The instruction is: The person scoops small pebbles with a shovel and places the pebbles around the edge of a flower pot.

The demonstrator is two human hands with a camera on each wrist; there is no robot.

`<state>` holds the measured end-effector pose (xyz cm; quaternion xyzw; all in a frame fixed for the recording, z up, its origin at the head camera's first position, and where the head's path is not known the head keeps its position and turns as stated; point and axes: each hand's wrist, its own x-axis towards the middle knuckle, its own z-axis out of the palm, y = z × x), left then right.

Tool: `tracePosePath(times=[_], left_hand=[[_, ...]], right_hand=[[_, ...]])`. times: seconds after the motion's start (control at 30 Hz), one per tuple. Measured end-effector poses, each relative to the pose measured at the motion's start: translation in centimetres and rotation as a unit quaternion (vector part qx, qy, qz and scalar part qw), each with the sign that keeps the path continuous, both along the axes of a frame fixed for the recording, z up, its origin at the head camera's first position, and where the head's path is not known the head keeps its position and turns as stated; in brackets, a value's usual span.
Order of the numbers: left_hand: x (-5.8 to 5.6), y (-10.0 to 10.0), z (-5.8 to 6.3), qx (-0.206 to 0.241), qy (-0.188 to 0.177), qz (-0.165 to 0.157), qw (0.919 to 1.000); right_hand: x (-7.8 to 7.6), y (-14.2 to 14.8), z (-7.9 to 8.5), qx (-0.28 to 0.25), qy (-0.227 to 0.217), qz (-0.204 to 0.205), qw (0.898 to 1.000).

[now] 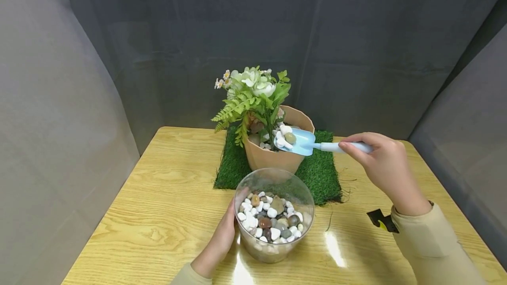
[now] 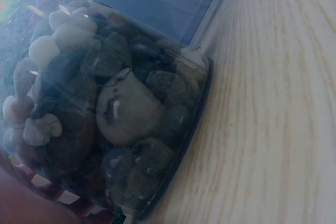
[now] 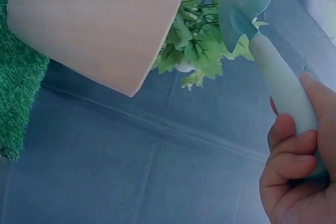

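Observation:
A light-blue hand trowel (image 1: 303,142) carries several white pebbles and one olive one (image 1: 290,138) over the mouth of a peach flowerpot (image 1: 273,160). Its handle is gripped by my right hand (image 1: 386,166), thumb and fingers wrapped round it in the right wrist view. In the pot stands a bunch of white flowers (image 1: 253,78) with green leaves, and stones lie around the stems. My left hand (image 1: 223,228) holds the left side of a clear tub (image 1: 273,250), fingers curving round its wall. White, brown and grey pebbles (image 2: 128,108) fill the tub's lower part.
Beneath the pot lies a green turf mat (image 1: 322,179) on the wooden table (image 1: 170,192). Dark fabric (image 1: 178,56) hangs behind the table, and grey fabric (image 1: 51,122) stands along the sides. A black tab (image 1: 382,221) hangs at my right sleeve.

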<state>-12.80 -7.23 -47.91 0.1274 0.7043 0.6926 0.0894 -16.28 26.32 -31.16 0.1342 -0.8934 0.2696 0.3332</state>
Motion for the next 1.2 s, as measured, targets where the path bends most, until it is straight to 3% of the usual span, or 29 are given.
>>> tracePosePath(times=[0.43,0.9,1.03,1.2], left_hand=[[0.0,0.0,0.0,-0.004,-0.007,-0.002,1.0000],[0.1,0.0,0.1,-0.009,-0.005,0.004,0.9999],[0.1,0.0,0.1,-0.009,-0.004,0.004,0.9999],[0.1,-0.1,0.1,-0.006,-0.004,0.002,1.0000]], right_hand=[[-2.4,0.0,-1.9,0.017,-0.010,-0.021,1.000],[-3.3,-0.1,-2.9,0.041,0.040,-0.012,0.998],[-3.6,0.0,-2.6,0.051,0.047,-0.009,0.998],[-4.2,0.1,-1.3,0.075,0.015,0.006,0.997]])
